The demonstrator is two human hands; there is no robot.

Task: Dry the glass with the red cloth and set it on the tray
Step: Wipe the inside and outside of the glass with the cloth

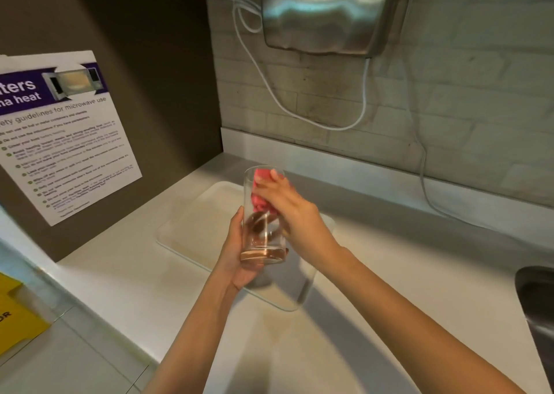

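Note:
A tall clear glass is held upright above the white tray. My left hand wraps its lower part and base from the left. My right hand presses a bunched red cloth against the glass's upper right side, near the rim. The cloth shows through the glass wall, and my fingers hide most of it. The tray lies flat on the white counter under both hands.
A steel hand dryer with white cables hangs on the brick wall behind. A microwave notice is stuck on the dark panel at left. A sink edge shows at far right, a yellow sign at lower left.

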